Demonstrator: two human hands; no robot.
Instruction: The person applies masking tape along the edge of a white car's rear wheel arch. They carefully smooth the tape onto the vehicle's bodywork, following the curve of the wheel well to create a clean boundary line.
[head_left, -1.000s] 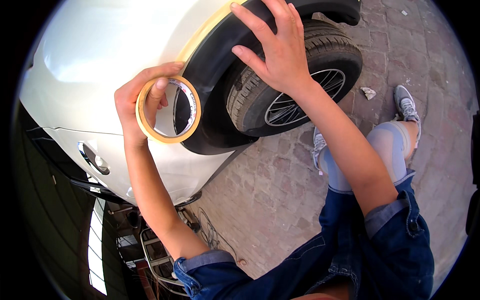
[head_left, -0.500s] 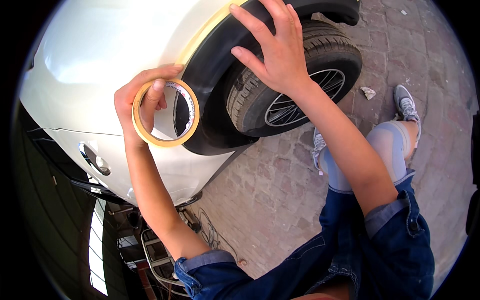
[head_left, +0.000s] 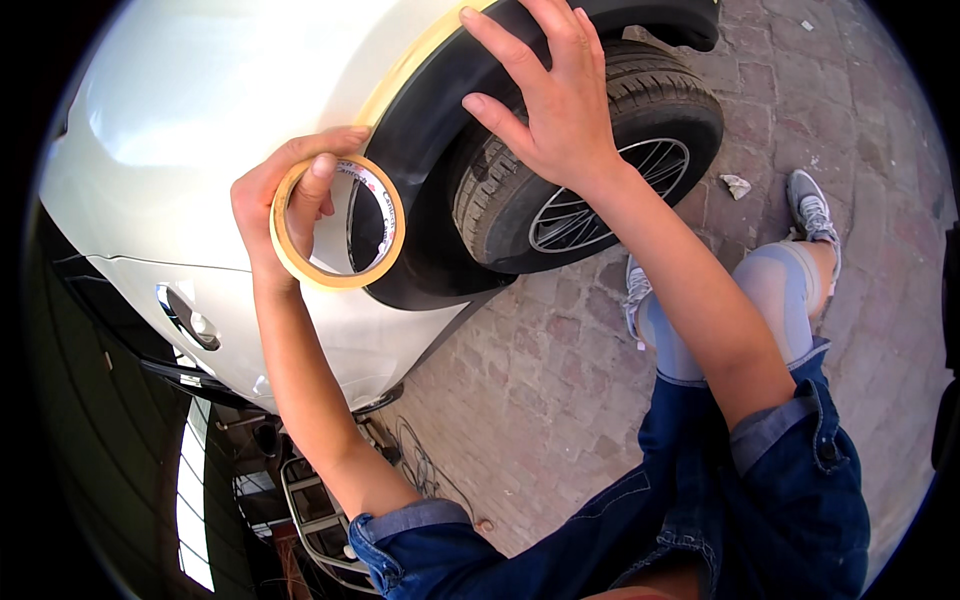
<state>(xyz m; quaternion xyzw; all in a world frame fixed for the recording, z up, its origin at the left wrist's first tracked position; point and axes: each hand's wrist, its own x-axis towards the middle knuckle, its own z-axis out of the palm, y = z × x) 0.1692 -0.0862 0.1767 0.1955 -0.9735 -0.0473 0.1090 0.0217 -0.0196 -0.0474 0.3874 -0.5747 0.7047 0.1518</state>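
Observation:
My left hand (head_left: 275, 195) grips a roll of yellow masking tape (head_left: 396, 245), thumb through its core and index finger stretched along the car body. A strip of the same tape (head_left: 405, 68) runs along the edge of the white body panel (head_left: 230, 90), where it meets the black wheel-arch trim (head_left: 425, 125). My right hand (head_left: 560, 105) is spread over the trim, fingers apart, the index fingertip at the strip near the top. It holds nothing. Part of the trim is hidden behind the roll and my right hand.
Below the arch sits the car's wheel (head_left: 610, 190) with its black tyre. A door handle (head_left: 188, 318) lies to the left. Brick paving (head_left: 540, 400) spreads underneath, with a crumpled white scrap (head_left: 736, 186) by my shoe. A metal frame (head_left: 310, 520) and cable (head_left: 425, 465) are at lower left.
My left hand and the tape roll have shifted slightly up and to the right along the arch edge. The right hand has stayed in place.

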